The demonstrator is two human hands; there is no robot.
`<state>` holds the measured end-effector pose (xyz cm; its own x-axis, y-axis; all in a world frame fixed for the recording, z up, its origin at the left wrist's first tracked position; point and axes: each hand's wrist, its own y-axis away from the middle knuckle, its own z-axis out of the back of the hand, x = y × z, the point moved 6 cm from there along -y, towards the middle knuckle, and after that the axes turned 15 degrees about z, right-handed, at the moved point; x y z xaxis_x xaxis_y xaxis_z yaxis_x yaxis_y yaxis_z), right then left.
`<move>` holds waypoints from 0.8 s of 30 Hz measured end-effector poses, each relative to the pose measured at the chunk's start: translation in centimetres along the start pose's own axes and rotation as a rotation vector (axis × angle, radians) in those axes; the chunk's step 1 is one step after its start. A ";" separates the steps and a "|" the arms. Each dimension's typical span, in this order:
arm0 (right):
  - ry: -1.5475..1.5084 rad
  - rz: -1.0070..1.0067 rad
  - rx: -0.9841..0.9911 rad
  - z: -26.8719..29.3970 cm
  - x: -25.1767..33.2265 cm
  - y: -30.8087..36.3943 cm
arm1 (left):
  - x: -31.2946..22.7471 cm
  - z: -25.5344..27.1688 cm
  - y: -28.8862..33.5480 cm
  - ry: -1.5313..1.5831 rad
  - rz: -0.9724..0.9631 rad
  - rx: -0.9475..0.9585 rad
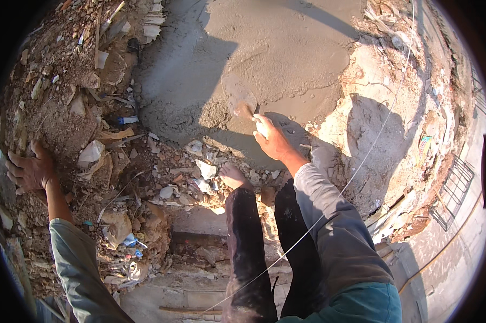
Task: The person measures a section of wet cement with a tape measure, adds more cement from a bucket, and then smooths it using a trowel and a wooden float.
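My right hand [271, 138] is closed around the handle of a trowel [237, 94]. The trowel's blade, smeared with grey, lies against the wet concrete [291, 48] that spreads ahead of me. Part of the surface looks smooth, while rougher, lumpy mix shows around the blade. Off to the left, my left hand [32, 168] rests with spread fingers on the rubble bank [65, 129] and holds nothing that I can see.
A thin pale string [380, 132] runs slantwise across the right side. Stones and litter border the concrete, with a white stone chunk [206, 169] beside my bare foot [234, 176]. A pale boulder [337, 126] stands right of the concrete; a metal rebar frame [452, 192] lies farther right.
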<state>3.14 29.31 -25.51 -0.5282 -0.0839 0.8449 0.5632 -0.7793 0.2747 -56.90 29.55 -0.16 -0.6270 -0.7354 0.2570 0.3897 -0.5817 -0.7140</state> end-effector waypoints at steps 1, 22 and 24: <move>-0.007 -0.007 0.060 -1.3 0.7 0.6 | -0.4 -0.4 0.4 0.014 -0.005 0.011; 0.201 0.039 0.245 -7.2 9.0 -17.2 | 1.8 -0.7 -0.4 0.109 0.003 -0.030; 0.094 0.026 0.266 -7.0 7.9 -14.1 | 1.3 -2.4 0.6 0.137 0.021 -0.016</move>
<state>-13.45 35.31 -25.90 -0.5608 -0.1688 0.8106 0.7178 -0.5870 0.3744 -59.07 29.05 -1.79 -0.7056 -0.6922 0.1515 0.3935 -0.5605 -0.7287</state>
